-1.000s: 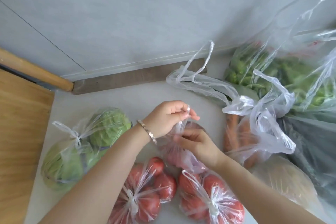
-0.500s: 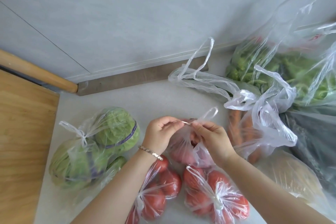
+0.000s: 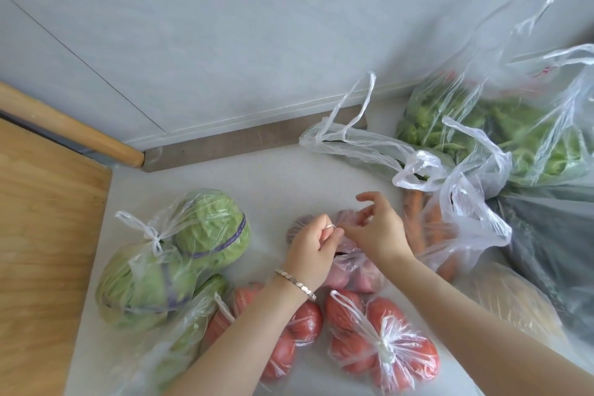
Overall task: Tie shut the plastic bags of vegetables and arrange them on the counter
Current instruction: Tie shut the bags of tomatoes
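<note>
Left hand: the left hand (image 3: 313,244) has its fingers curled and pinches the twisted plastic at the top of the small bag (image 3: 356,270); a metal bracelet (image 3: 295,283) sits on the wrist
Right hand: the right hand (image 3: 379,231) meets the left over the same bag top, thumb and lower fingers closed on the thin plastic, forefinger lifted and bent above them
Small bag: clear, holding round reddish-purple vegetables, resting on the table (image 3: 257,183) right under both hands, near the middle of the pale top
Cabbage bag: the cabbage bag (image 3: 170,254) lies at the left with its handles knotted; two green heads inside, each ringed by a purple band
Tomato bags: the left tomato bag (image 3: 289,331) lies partly under the left forearm; the right tomato bag (image 3: 382,347) is just beside it, knotted at the top; both are on the near side of the small bag
Carrot bag: the carrot bag (image 3: 450,225) is just right of the right hand, its mouth loose and handles untied
Greens bag: the greens bag (image 3: 498,138) stands at the far right against the wall (image 3: 225,42), handles loose
Other bags: a pale bag (image 3: 514,309) and a dark bag (image 3: 553,251) at the right edge; contents cannot be told
Left edge: a wooden board (image 3: 41,251) borders the table
</note>
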`<state>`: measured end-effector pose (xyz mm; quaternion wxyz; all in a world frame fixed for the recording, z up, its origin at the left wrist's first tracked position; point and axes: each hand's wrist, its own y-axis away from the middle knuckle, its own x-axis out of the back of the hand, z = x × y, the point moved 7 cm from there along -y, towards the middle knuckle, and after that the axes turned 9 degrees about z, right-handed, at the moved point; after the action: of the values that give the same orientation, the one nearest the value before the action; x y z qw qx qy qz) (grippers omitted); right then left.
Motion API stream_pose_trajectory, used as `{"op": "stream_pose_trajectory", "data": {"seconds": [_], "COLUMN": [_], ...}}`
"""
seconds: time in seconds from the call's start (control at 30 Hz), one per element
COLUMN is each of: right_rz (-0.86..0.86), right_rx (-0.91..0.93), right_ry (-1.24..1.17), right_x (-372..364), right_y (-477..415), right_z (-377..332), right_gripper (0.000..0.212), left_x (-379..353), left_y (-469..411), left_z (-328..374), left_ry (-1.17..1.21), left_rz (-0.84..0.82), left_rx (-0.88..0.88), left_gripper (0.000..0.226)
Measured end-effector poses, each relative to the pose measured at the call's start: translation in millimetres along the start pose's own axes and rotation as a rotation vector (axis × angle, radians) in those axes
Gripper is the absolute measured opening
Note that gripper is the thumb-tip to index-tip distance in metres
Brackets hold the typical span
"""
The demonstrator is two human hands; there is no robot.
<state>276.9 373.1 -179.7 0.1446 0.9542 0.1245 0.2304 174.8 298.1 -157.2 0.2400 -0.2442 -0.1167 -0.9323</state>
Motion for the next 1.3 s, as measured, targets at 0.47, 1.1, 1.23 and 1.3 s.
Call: {"op": "stream_pose_trajectory", "data": {"seconds": [0.47,1.1,1.23,1.3], "right_rz": [-0.241,-0.141,-0.109,-0.049], "right_rx": [0.060,-0.480,-0.522,-0.494], "right_ry": [-0.286,-0.604,-0.497,-0.478], "right_x": [-1,4,7,12], "right_y": [18,24,21,17], "right_z": [-1,79,88,81], "right_gripper": [0.020,0.034,0.036,0.036], "left_x": [16,42,44,47], "left_y": [-13,-36,-35,-37], "left_z": [-5,-87,-90,-81], "left_ry": [0.083,-0.272,-0.294,-0.193], "left_rz": [0.104,0.165,0.167,0.236], "left_rx": [0.106,0.346,0.368,0.417], "left_gripper": [0.042,0.046,0.045,0.044]}}
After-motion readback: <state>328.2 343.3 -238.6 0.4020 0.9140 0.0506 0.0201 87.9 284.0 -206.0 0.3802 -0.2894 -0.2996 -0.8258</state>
